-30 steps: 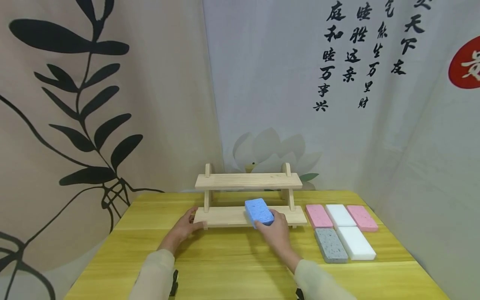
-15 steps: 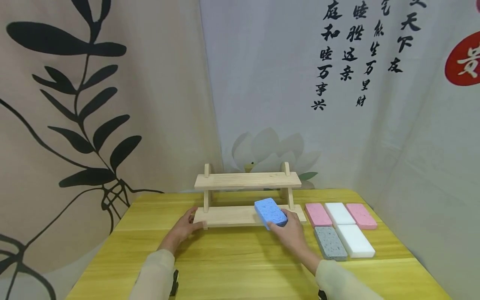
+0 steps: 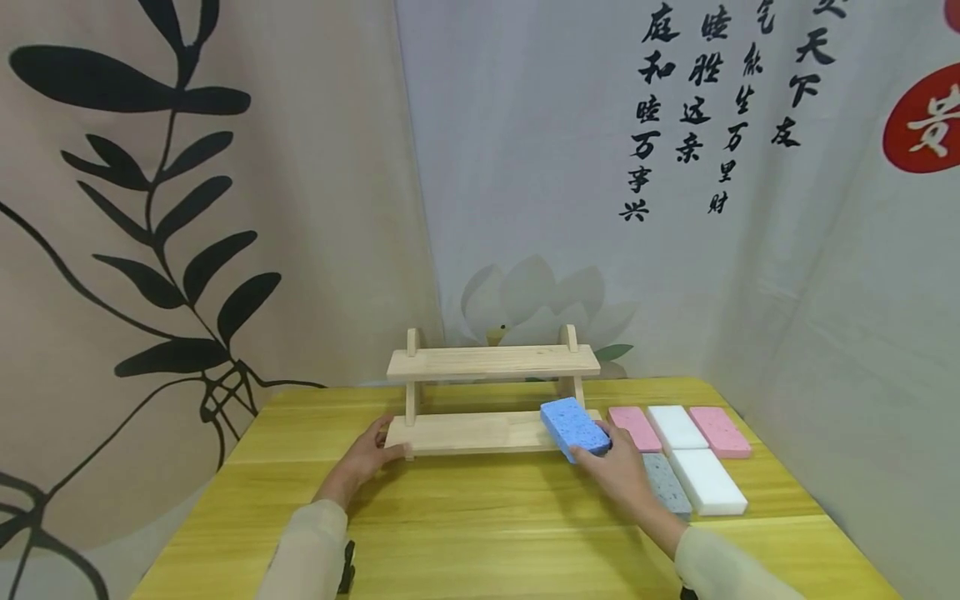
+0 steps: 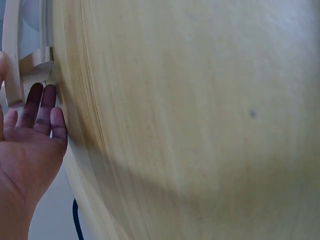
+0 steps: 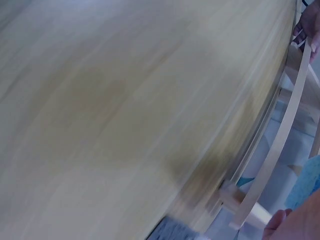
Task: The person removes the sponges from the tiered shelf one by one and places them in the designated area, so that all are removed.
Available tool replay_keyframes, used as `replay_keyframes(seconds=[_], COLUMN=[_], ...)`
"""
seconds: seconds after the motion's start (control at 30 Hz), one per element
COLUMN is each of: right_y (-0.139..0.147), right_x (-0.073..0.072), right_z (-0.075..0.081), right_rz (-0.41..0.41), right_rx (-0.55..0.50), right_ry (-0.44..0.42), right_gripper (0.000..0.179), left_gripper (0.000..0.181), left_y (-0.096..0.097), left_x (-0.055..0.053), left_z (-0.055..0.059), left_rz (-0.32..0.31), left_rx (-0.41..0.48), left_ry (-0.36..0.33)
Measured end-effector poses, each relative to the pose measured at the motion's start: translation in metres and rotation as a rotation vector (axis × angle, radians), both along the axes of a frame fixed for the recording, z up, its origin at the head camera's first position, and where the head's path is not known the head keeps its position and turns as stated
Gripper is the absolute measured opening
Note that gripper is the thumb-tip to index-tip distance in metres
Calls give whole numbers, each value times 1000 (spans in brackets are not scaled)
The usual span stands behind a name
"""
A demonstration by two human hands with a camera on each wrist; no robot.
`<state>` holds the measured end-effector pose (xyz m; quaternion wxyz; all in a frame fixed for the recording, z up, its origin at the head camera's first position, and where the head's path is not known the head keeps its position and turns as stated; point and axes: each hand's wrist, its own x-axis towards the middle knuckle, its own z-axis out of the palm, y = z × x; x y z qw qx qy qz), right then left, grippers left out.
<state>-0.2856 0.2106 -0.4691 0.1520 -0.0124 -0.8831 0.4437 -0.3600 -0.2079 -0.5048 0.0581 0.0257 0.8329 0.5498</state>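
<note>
A light wooden two-tier rack (image 3: 465, 433) stands at the back middle of the table. My left hand (image 3: 365, 458) holds the left end of its lower shelf, thumb at the front corner. In the left wrist view, several fairly straight fingers of that hand (image 4: 35, 145) reach under the shelf end. A blue sponge (image 3: 572, 423) is gripped between the thumb and fingers of my right hand (image 3: 624, 471), tilted, in front of the lower shelf's right end. The right wrist view catches only a corner of the sponge (image 5: 304, 184).
Right of the rack lie two pink sponges (image 3: 720, 432), two white sponges (image 3: 707, 482) and a grey sponge (image 3: 663, 483), partly behind my right arm. The wooden table (image 3: 465, 533) extends in front. Printed curtains (image 3: 525, 167) hang behind and at the right.
My right hand has moved to the right with the blue sponge, from the middle of the lower shelf to its right end. My left hand stays on the rack.
</note>
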Motion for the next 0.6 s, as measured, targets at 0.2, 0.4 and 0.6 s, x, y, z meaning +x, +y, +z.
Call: replay_keyframes(seconds=[0.2, 0.4, 0.6], right_y=[23, 43, 60], right_x=[5, 11, 16], right_z=[1, 4, 11], right_rz=[-2, 7, 4], right_rx=[6, -7, 52], right_ry=[1, -49, -77], right_gripper=[72, 75, 81], left_gripper=[85, 85, 86], left_y=[-1, -1, -1], left_x=[1, -1, -1], left_z=[0, -2, 0], left_rz=[0, -8, 2], left_rx=[-5, -1, 3], left_ry=[-2, 4, -3])
